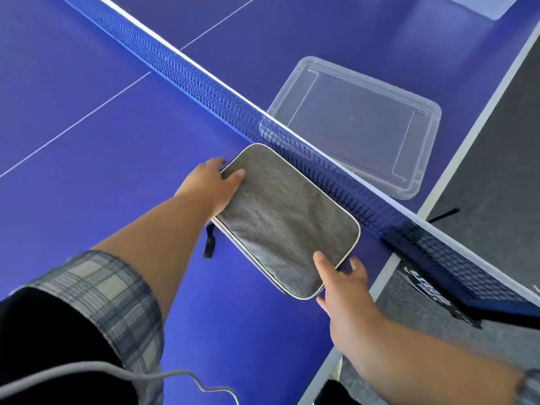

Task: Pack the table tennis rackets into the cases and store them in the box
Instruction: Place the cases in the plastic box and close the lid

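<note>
A grey fabric racket case with a pale piped edge is held just above the blue table, close to the net. My left hand grips its far left corner, thumb on top. My right hand pinches the near right corner, thumb on the cloth and fingers under the edge. A black strap hangs from the case's left side. The clear plastic box stands beyond the net, with nothing inside. No racket is visible.
The blue net runs diagonally between the case and the box, with its clamp at the table's right edge. The table spreads left. Grey floor lies to the right. A grey cable hangs near my chest.
</note>
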{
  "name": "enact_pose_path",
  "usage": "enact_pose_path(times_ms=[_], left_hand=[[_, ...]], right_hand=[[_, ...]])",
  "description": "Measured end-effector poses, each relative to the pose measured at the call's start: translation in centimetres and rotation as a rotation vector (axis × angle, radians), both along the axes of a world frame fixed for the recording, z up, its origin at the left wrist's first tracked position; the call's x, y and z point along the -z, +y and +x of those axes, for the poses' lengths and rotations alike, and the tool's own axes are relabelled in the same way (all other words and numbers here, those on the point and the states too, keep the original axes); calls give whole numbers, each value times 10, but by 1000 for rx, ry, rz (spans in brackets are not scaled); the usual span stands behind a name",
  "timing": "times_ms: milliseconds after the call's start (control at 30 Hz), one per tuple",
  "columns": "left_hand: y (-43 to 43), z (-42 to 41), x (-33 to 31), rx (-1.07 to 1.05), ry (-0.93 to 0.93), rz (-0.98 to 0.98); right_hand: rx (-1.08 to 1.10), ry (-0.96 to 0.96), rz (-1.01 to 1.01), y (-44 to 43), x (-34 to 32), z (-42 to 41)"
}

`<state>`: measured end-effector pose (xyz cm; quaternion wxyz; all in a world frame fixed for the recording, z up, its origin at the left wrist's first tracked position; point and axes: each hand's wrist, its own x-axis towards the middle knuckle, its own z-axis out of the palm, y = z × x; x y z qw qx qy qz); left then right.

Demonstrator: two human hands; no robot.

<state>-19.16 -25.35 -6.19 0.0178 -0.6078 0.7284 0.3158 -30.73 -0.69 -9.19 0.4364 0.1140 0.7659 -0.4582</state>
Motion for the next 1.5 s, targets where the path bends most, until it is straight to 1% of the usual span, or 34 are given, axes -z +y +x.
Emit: enact_pose_path(times_ms=[33,67,133,200,300,467,567,667,767,833,933,1067,1167,1300,1400,1500], left_hand=[[-7,-4,0,36,-35,119],[-13,-6,0,32,-33,214],[-19,1,2,-5,11,309],[-20,13,3,-27,55,401],[-2,29,4,-104,117,585],[52,57,-5,-311,194,667],[94,65,-32,-465,280,717],[130,67,-72,-569,424,688],[155,59,-120,-591,529,581],[168,51,-152,-554,581,506],[183,37,-190,-465,653,448],[202,12,-227,-362,702,399],[221,-13,-246,-237,728,373],[253,-51,-266,-149,744,378],[277,-85,-278,-86,754,382],[299,-129,-282,-35,753,333]], right_hand=[[-17,5,-20,1,2,3],[-34,7,-39,1,1,4],[-92,-12,-61,2,-3,1],[-149,-72,-62,8,-3,-6],[-189,-174,-140,20,-5,-19],[-224,-275,-236,45,-23,-25],[-268,-245,-289,55,-39,-33],[-307,-183,-353,63,-68,-46],[-325,-120,-419,76,-108,-57],[-325,-76,-469,87,-131,-64],[-275,7,-552,106,-168,-76],[-191,119,-580,138,-212,-95],[-102,174,-589,167,-235,-111],[11,264,-587,211,-256,-134],[47,287,-577,241,-264,-156],[59,293,-596,271,-267,-190]])
